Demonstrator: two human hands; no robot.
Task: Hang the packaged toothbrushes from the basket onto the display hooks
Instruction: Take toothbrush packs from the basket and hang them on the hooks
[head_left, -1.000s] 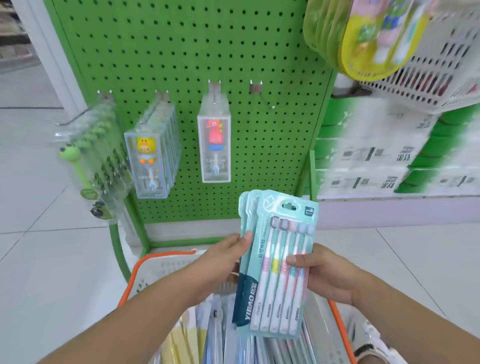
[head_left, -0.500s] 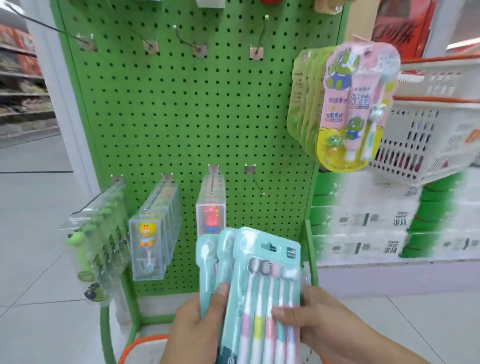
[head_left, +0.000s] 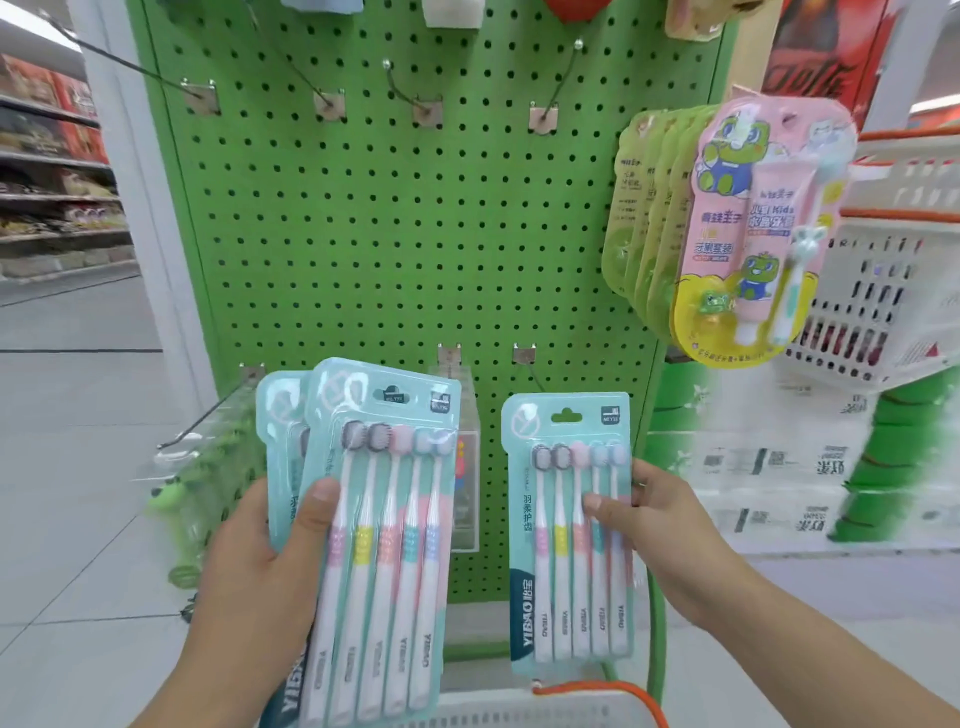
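Observation:
My left hand (head_left: 265, 561) grips a stack of teal toothbrush packs (head_left: 384, 519), thumb across the front one. My right hand (head_left: 660, 535) holds a single teal pack (head_left: 566, 530) upright, apart from the stack, fingers over its front. Both are raised before the green pegboard (head_left: 415, 234). A row of bare display hooks (head_left: 426, 98) juts from the board's upper part. Another bare hook (head_left: 527, 364) sits just above the single pack. The basket's white rim with its orange handle (head_left: 597, 693) shows at the bottom edge.
Pink and green kids' toothbrush sets (head_left: 748, 234) hang at the board's right edge. Clear boxed toothbrushes (head_left: 462, 457) hang low behind the stack, frog ones (head_left: 208, 467) to the left. White baskets (head_left: 893, 270) stand on stacked goods at right. A store aisle lies at left.
My right hand has pulled one pack off the stack and moved it to the right. Both hands have risen, and my view has tilted up the pegboard.

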